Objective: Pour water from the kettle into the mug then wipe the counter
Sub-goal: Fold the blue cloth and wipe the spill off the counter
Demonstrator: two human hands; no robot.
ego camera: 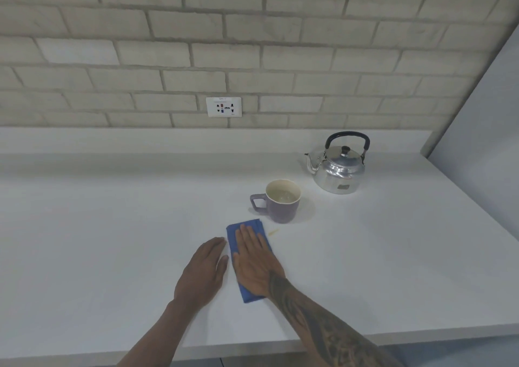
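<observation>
Blue cloth (pixel 247 257) under flat right hand (pixel 254 265), left hand (pixel 203 272) beside, fingers (pixel 216 247) all released

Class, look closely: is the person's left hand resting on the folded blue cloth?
No. The left hand lies flat on the bare white counter beside the folded blue cloth, and only the right hand presses on it.

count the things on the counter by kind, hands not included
kettle: 1
mug: 1
cloth: 1
total: 3
</observation>
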